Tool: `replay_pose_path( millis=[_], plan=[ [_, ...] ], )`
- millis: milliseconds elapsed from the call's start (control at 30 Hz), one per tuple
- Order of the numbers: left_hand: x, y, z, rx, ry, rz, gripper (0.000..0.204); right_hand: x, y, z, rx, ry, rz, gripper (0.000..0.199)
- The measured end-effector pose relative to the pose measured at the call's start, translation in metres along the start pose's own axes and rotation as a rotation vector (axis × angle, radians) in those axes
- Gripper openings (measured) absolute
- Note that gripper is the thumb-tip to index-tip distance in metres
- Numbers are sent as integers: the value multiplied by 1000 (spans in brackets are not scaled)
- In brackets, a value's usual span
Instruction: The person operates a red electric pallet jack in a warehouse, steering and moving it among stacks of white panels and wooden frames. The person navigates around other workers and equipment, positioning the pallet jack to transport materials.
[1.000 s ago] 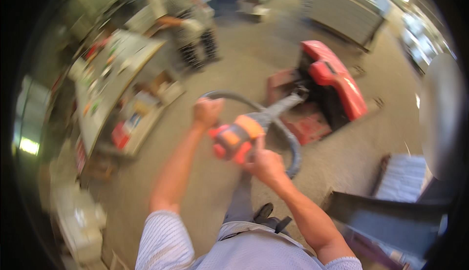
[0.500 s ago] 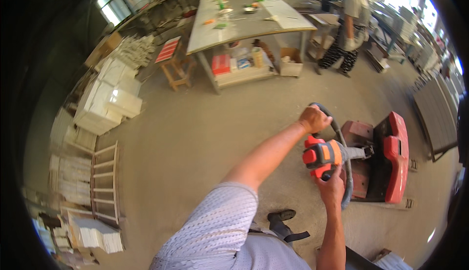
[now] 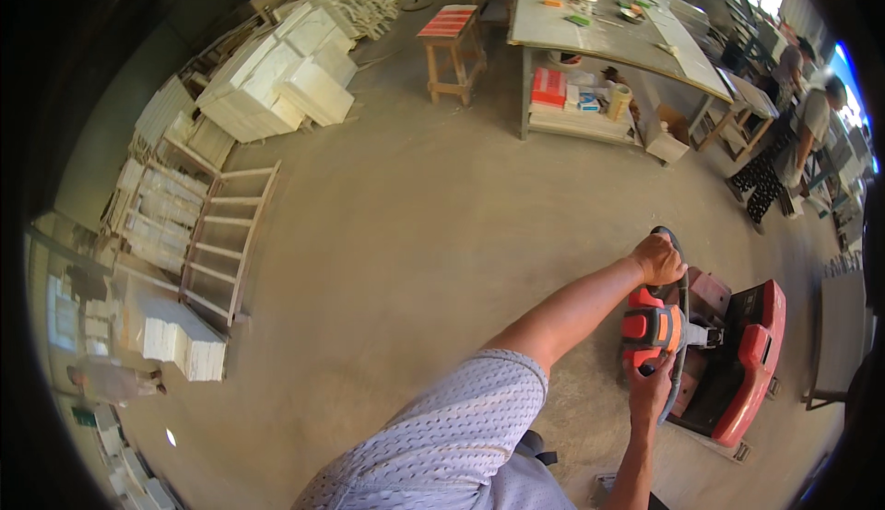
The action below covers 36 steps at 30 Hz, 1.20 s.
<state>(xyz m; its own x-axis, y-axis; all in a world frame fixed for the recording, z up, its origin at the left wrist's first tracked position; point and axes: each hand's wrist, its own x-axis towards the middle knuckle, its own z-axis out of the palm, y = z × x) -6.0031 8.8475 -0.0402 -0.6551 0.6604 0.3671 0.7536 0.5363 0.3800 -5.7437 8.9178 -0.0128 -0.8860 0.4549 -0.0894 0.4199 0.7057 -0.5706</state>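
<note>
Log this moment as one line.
left hand: gripping dark loop handle | right hand: touching red, black and orange control head | red-and-black machine: on brown-grey floor

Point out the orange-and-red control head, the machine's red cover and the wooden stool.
Control head (image 3: 655,327): head view, dark casing between red and orange parts.
Red cover (image 3: 749,386): head view, lower half of its outer face.
Wooden stool (image 3: 448,21): head view, red-striped seat.
</note>
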Motion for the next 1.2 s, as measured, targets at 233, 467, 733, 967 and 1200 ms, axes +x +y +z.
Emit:
replay_pose_path(
  millis=[233, 467, 733, 967, 1200],
  plan=[
    [-113, -9, -118, 86, 158, 227, 29, -129, -118, -13, -28, -66, -29, 108],
    [-261, 8, -197, 68, 152, -87, 44, -258, -154, 13, -52, -261, 3, 111],
    [-395, 4, -239, 113, 178, -38, 43, -367, -183, 58, -33, -246, -67, 107],
    [-506, -42, -251, 165, 172, 108, 33, -468, -206, 95, 34, -238, -67, 105],
    [-611, -11, -303, 37, 122, -164, 61, -569, -222, 121, 103, -205, -123, 110]
  ],
)
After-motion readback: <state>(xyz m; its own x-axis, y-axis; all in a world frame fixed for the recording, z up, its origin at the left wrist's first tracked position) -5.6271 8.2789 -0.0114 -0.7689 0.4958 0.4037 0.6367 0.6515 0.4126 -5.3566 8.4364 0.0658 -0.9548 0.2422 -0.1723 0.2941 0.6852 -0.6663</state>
